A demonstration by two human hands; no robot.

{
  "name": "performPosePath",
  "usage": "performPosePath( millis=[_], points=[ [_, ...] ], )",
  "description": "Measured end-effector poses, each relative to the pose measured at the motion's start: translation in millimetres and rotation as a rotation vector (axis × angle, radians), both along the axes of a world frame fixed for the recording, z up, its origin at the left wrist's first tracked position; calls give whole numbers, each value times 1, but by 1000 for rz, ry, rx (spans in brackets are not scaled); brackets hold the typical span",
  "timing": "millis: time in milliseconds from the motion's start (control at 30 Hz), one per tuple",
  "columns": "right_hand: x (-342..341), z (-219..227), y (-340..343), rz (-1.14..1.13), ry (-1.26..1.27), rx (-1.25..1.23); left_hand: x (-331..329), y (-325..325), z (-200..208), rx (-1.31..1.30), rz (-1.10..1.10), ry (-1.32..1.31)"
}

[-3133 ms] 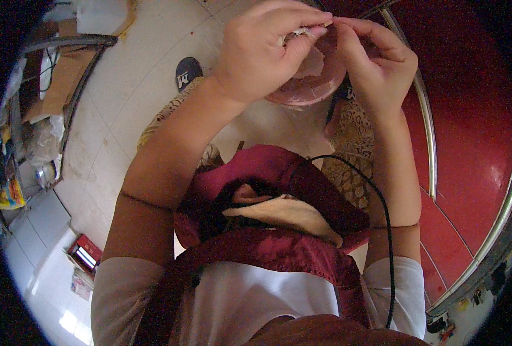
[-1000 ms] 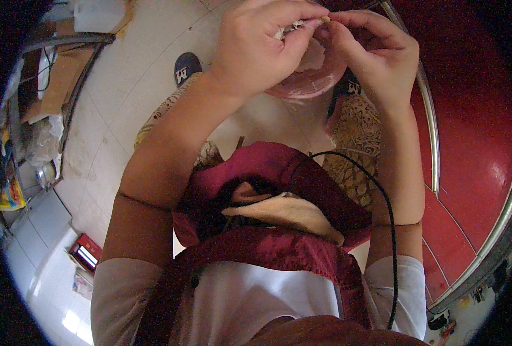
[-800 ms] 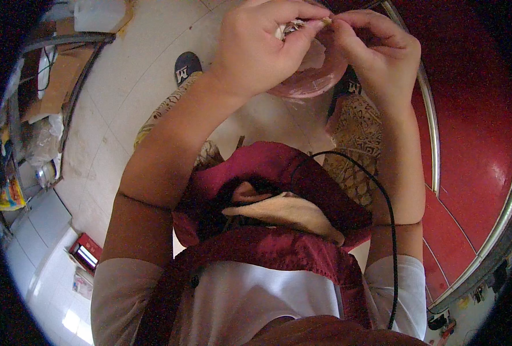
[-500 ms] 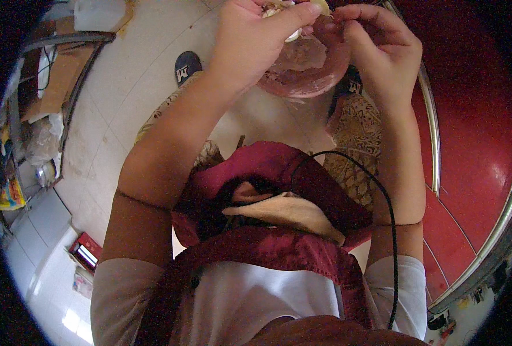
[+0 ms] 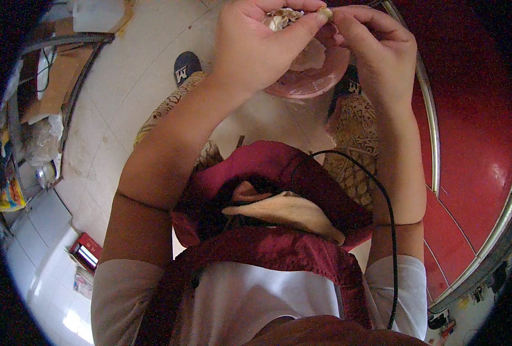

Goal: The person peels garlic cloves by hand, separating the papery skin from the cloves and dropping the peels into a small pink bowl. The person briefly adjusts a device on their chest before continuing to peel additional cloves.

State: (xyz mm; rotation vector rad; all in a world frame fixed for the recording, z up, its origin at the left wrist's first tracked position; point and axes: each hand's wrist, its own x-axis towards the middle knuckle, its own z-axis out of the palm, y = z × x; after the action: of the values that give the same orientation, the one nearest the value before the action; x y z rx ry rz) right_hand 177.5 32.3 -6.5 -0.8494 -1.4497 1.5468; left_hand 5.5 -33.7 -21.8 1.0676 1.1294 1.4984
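Note:
My left hand point(image 5: 247, 52) is closed, with thumb and forefinger pinching a small pale garlic clove point(image 5: 325, 13) at the top of the view. Fingertips of my right hand point(image 5: 380, 49) press together against the clove's other side. White and tan papery garlic point(image 5: 282, 19) shows in the gap between my left thumb and forefinger; whether it rests in the palm or below cannot be made out. Under both hands is a translucent pinkish bowl point(image 5: 308, 89), its far part covered by my fingers. A pale patch lies inside it.
A glossy red cabinet point(image 5: 469, 86) with a metal edge runs along my right. To the left stands a dark-framed shelf point(image 5: 83, 40) with cardboard and plastic bags. Pale floor tiles point(image 5: 135, 57) lie between my feet and the shelf. A black cable point(image 5: 391, 202) hangs past my right arm.
My left thumb has shifted up and right onto the clove. My right fingers have closed in beside it. More of the papery garlic shows behind my left thumb.

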Motion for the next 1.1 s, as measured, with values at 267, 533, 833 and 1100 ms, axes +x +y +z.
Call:
performPosePath(
  millis=[267,533,833,1100],
  points=[
    [1,-1,1,24,56,-88,1,2,-3,52,18,-31],
    [2,-3,2,-5,45,-111,2,2,-2,70,25,3],
    [-1,-4,1,-8,68,-104,1,2,-4,78,14,-43],
    [-4,-1,-3,-61,41,-100,0,2,-3,75,8,-45]
  ],
)
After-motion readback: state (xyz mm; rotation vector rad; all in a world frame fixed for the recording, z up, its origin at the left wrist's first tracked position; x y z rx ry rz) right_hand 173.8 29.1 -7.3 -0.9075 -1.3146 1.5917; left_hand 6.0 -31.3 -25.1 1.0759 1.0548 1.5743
